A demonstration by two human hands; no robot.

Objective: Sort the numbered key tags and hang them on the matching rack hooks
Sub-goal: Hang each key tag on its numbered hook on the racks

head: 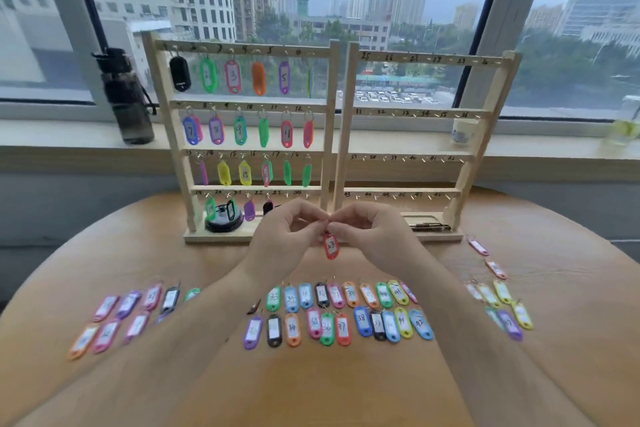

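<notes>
A red key tag marked 23 hangs between my hands, just in front of the racks. My left hand and my right hand both pinch its metal ring from either side. The left wooden rack carries coloured tags on its top three rows and a few on the bottom row. The right wooden rack, numbered 25 upward, has bare hooks. Several loose tags lie in two rows on the round table under my forearms.
More tags lie at the left and right of the wooden table. A dark bottle stands on the windowsill. A black round lid sits on the left rack's base. A glass stands at far right.
</notes>
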